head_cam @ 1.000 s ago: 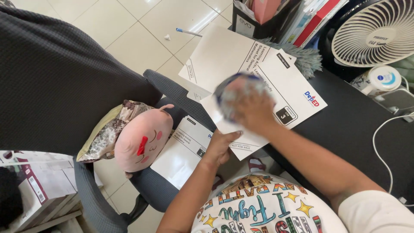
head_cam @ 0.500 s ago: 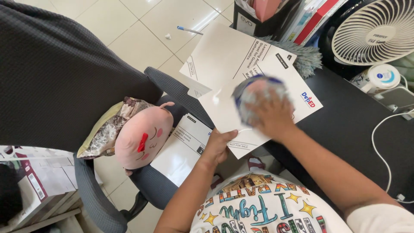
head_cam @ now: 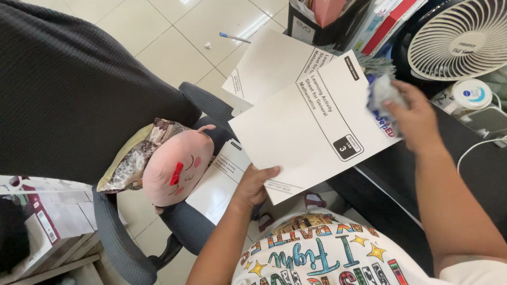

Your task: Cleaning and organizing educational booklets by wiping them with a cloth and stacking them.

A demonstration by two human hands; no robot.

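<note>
My left hand (head_cam: 254, 185) pinches the near corner of a white printed booklet (head_cam: 296, 132) and holds it tilted above the desk edge. My right hand (head_cam: 412, 116) grips a crumpled blue-and-white cloth (head_cam: 381, 93) at the booklet's far right corner, over the black desk (head_cam: 449, 158). A second white booklet (head_cam: 269, 66) lies under and beyond the first. Another white booklet (head_cam: 219, 184) rests on the seat of the grey chair (head_cam: 79, 95) below my left hand.
A pink round plush pillow (head_cam: 177, 169) leans on the chair. A white desk fan (head_cam: 459, 37), a round white jar (head_cam: 470, 95), a white cable (head_cam: 475, 148), upright folders (head_cam: 380, 21) and a black box (head_cam: 311, 29) crowd the desk's far side. A pen (head_cam: 232, 37) lies on the tiled floor.
My right hand with the cloth has swept from the booklet's middle to its far right corner. My left hand has lifted and tilted the booklet, so its whole cover shows.
</note>
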